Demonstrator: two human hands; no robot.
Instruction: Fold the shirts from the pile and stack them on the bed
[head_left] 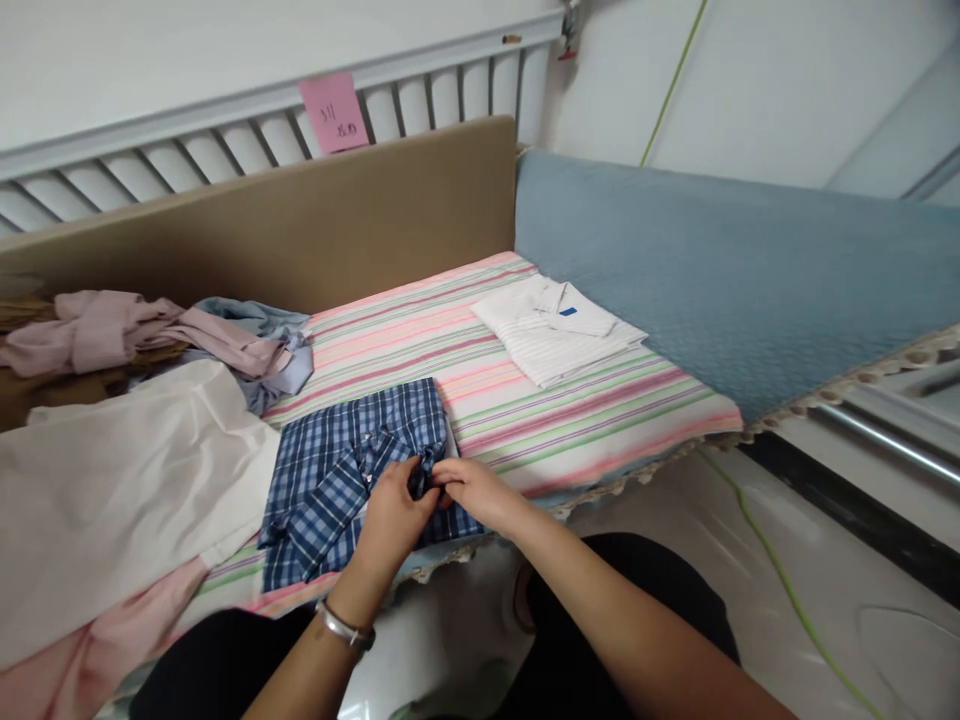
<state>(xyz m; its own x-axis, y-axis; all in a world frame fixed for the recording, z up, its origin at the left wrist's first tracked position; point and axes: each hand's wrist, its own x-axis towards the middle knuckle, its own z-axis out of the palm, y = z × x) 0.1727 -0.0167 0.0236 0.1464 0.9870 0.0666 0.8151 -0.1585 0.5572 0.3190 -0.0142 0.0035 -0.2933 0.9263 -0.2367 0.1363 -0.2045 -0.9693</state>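
Note:
A blue plaid shirt, partly folded, lies on the striped bed sheet near the front edge. My left hand is at the shirt's collar area, with its fingers curled and gripping the cloth. Close against it, my right hand pinches the same fabric from the right side. Some fingertips are hidden behind the cloth and the other hand. A silver bracelet circles my left wrist. Farther back to the right rests a neatly folded white striped shirt, collar facing up.
Crumpled clothes in pink, blue and brown heap at the left, with a white garment in front. A brown headboard stands behind, and a blue padded side rises at the right. A green cable crosses the floor.

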